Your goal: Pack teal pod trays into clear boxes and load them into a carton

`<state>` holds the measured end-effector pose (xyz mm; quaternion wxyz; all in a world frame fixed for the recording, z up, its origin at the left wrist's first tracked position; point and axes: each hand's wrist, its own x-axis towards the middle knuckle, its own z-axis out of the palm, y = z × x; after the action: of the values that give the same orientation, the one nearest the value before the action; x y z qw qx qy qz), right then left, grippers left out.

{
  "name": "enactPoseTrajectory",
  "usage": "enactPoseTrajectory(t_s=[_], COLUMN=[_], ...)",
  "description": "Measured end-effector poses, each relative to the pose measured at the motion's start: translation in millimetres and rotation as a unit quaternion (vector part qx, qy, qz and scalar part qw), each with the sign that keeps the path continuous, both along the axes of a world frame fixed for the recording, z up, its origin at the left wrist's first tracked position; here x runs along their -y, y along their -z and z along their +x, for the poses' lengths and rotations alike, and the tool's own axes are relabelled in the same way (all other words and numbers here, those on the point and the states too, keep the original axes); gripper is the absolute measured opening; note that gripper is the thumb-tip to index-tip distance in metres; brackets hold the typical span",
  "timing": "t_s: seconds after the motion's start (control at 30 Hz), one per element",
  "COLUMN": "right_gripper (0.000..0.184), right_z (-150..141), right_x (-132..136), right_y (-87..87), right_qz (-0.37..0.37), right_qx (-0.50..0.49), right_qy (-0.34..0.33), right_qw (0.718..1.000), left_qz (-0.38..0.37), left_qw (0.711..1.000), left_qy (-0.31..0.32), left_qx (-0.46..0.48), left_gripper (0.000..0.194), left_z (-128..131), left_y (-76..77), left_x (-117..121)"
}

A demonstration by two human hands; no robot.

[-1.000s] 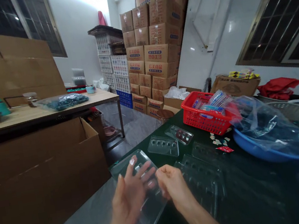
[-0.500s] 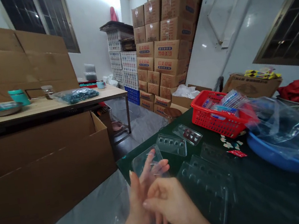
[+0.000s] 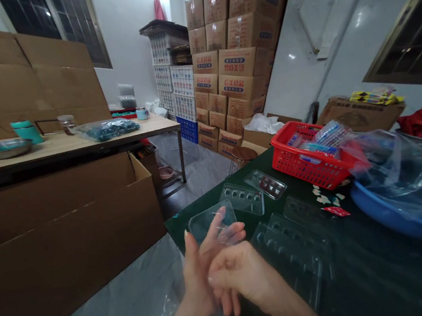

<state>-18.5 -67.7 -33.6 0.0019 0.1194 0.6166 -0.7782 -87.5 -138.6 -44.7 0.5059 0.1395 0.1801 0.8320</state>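
My left hand (image 3: 207, 255) is raised palm up over the table's near left corner, its thumb up and fingers stretched apart. A clear plastic tray (image 3: 201, 223) lies at its fingertips; whether they touch it I cannot tell. Against the left palm, my right hand (image 3: 242, 274) is closed in a pinch of thumb and forefinger. Anything in that pinch is too small or hidden to see. Beyond the hands lie a clear moulded tray (image 3: 244, 199) with a row of hollows and another tray (image 3: 266, 184) holding dark pieces. More clear trays (image 3: 290, 247) overlap to the right.
A red basket (image 3: 305, 166) of plastic packs stands on the green table (image 3: 377, 281). Beside it are a blue basin (image 3: 382, 215) under clear film, small pale scraps (image 3: 325, 197) and a red packet (image 3: 336, 211). At left stands a large open carton (image 3: 69, 257).
The view has shifted slightly. Both hands sit a little further right in the picture, still together, with the right pinch at the left palm. Nothing has visibly been picked up or let go.
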Motion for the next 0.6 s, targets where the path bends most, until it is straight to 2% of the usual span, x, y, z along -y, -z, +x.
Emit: enactPoseTrajectory(t_s=[0.1, 0.2, 0.3, 0.37, 0.47, 0.53, 0.6], right_gripper=[0.011, 0.009, 0.010, 0.011, 0.011, 0.012, 0.011], right_z=[1, 5, 7, 5, 5, 11, 20], right_x=[1, 11, 22, 24, 18, 15, 20], right_y=[-3.1, -4.6, -3.4, -3.6, -9.5, -15.1, -16.9], right_qz=[0.037, 0.167, 0.353, 0.429, 0.460, 0.466, 0.499], right_qx=[0.017, 0.006, -0.042, -0.062, -0.073, -0.071, -0.076], right_qy=[0.001, 0.048, 0.141, 0.187, 0.237, 0.254, 0.252], right_qw=[0.999, 0.985, 0.924, 0.882, 0.853, 0.844, 0.826], left_qz=[-0.010, -0.041, -0.077, -0.102, -0.114, -0.128, -0.174], left_qw=[1.000, 0.998, 0.988, 0.979, 0.972, 0.966, 0.956], left_qy=[-0.002, -0.040, -0.105, -0.151, -0.195, -0.220, -0.233], left_qx=[-0.002, -0.032, -0.084, -0.091, -0.067, -0.054, -0.038], left_gripper=[0.084, 0.073, 0.067, 0.070, 0.062, 0.047, 0.030], left_z=[1, 0, -6, -15, -34, -48, -60], left_y=[1.8, 7.3, 13.3, 15.6, 17.4, 19.8, 23.7], left_x=[-1, 0, 4, 9, 17, 20, 20])
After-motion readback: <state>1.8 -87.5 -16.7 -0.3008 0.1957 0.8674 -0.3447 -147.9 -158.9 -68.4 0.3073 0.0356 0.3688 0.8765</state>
